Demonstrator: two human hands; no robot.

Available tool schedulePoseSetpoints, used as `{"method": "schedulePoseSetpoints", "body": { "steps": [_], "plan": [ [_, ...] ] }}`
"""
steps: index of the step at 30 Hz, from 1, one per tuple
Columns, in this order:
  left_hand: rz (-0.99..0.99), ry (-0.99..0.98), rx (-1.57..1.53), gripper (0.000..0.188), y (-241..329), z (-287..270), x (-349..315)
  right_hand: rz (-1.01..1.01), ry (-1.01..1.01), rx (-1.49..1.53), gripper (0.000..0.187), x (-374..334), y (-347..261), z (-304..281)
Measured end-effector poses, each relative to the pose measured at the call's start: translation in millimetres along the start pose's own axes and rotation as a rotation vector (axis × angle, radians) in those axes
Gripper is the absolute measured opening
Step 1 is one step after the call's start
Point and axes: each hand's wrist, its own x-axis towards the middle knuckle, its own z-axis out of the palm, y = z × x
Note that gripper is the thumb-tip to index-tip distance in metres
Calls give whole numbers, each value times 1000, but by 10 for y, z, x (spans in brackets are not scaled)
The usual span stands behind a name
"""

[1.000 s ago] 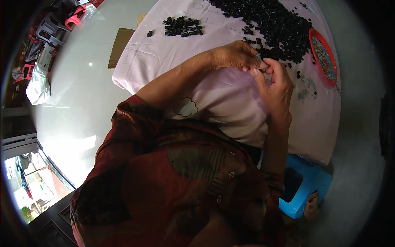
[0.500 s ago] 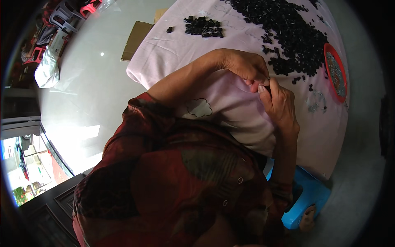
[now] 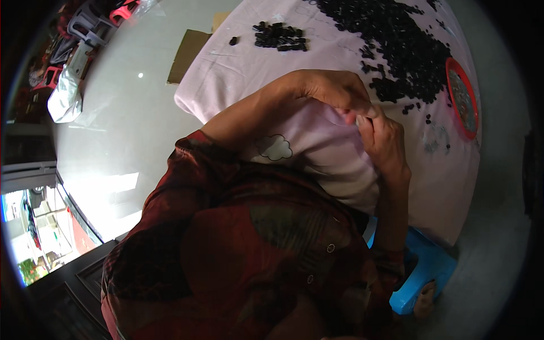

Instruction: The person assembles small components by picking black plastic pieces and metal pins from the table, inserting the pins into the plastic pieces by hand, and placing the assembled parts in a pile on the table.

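My left hand (image 3: 339, 93) and my right hand (image 3: 385, 141) meet above the pink tablecloth (image 3: 249, 73), fingertips pinched together. Whatever they hold between them is too small and too hidden to make out. Beyond and to the right of the hands spreads a large heap of small black cylindrical parts (image 3: 411, 59). A smaller group of such black parts (image 3: 279, 37) lies at the far left of the cloth, with one single piece (image 3: 233, 41) beside it.
At the table's right edge sits a red basin (image 3: 453, 67) with small shiny pieces in it; more shiny bits (image 3: 433, 144) lie nearby. A blue plastic stool (image 3: 425, 266) stands lower right. Cardboard (image 3: 187, 56) and grey chairs (image 3: 90, 25) are off to the left.
My left thumb and fingertips have shifted slightly right, over the right fingertips. A small dark spot visible between the fingers earlier is now covered. The heaps have not moved.
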Motion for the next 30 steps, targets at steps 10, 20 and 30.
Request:
{"method": "schedulePoseSetpoints", "body": {
  "steps": [10,20,30],
  "plan": [
    [-100,728,422,29,-382,-889,-742,469,370,-426,30,-189,653,-497],
    [-39,855,519,26,-301,-743,-384,388,271,-477,29,-225,912,-557],
    [92,720,864,22,-652,-473,921,721,476,-675,25,-542,975,-644]
  ]
}}
